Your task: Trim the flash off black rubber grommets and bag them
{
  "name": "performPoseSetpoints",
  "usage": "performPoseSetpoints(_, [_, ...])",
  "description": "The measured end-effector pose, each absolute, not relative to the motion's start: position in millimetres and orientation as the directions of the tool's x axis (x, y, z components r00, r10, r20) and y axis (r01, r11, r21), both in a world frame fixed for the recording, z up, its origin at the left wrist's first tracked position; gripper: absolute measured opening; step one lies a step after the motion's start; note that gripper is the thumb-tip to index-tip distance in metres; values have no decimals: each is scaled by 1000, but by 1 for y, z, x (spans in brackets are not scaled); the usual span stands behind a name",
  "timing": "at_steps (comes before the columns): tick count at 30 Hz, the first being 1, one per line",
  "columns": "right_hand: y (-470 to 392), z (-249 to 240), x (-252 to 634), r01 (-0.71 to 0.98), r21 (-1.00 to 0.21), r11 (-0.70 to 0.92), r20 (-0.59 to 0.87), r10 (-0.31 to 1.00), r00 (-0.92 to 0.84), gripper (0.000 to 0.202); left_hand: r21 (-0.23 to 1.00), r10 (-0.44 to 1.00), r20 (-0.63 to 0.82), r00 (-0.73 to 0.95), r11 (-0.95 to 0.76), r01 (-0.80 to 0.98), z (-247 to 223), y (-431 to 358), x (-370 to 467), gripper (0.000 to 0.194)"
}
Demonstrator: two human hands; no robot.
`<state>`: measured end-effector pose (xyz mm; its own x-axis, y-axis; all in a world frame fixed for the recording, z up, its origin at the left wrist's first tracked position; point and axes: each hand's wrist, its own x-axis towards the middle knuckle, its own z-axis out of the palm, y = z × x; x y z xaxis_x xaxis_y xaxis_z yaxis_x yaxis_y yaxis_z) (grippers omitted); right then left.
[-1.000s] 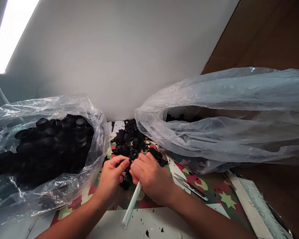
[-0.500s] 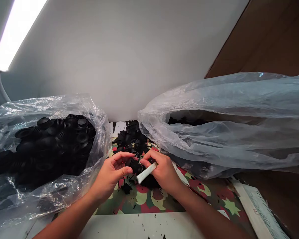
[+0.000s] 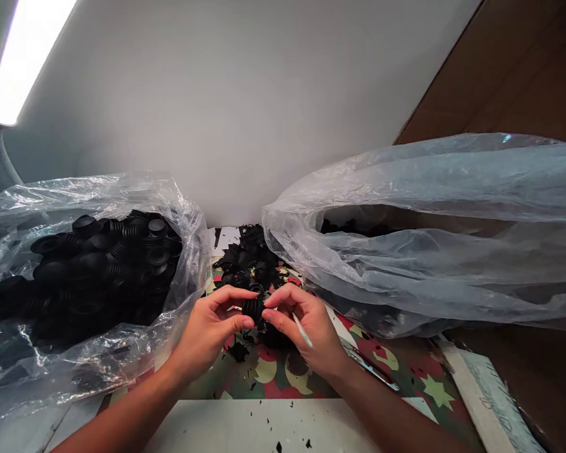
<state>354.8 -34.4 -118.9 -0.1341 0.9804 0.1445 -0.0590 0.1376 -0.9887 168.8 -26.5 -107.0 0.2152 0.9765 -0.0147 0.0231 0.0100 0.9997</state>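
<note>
A black ribbed rubber bellows (image 3: 252, 307) is pinched between my two hands, above the middle of the table. My left hand (image 3: 207, 327) has its thumb and fingertips on the left side of it. The fingertips of my right hand (image 3: 311, 330) close on its right side. A thin white strip-like tool (image 3: 303, 331) is tucked among my right fingers; its kind I cannot make out. Just beyond the hands lies a heap of black rubber scraps (image 3: 252, 255), some directly below the bellows.
A clear plastic bag (image 3: 188, 220) full of black ribbed rubber parts (image 3: 97, 264) stands at left. Another clear bag (image 3: 429, 270), with black pieces inside, lies at right by cardboard (image 3: 523, 63). A metal tool (image 3: 370, 366) lies partly under my right forearm. A lamp (image 3: 31, 60) shines upper left.
My right fingers have closed onto the bellows' right side. The white tool has turned in my right hand and now points down to the right. The left hand stays nearly in place.
</note>
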Motion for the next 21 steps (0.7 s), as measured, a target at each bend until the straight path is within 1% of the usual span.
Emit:
performPoseSetpoints(7, [-34, -115, 358, -144, -979, 144, 163, 978, -130, 25, 996, 973, -2, 231, 21, -84, -109, -26, 170, 27])
performPoseSetpoints(12, [-35, -115, 357, -128, -981, 144, 160, 978, -133, 21, 998, 970, 14, 242, 0, -55, -107, -26, 169, 26])
performPoseSetpoints(14, [-35, -116, 358, -126, -982, 140, 157, 978, -136, 20, 997, 962, 63, 264, -71, 22, -103, -26, 168, 25])
performPoseSetpoints(17, [-35, -117, 358, -146, -981, 129, 148, 982, -121, 21, 953, 933, 198, 300, -255, 166, -98, -25, 166, 24])
performPoseSetpoints(19, [-35, -117, 358, -169, -978, 124, 143, 984, -103, 22, 923, 915, 263, 305, -330, 195, -96, -25, 165, 22])
performPoseSetpoints(21, [-36, -117, 357, -199, -973, 119, 140, 986, -94, 25, 918, 911, 292, 290, -352, 182, -96, -26, 164, 17])
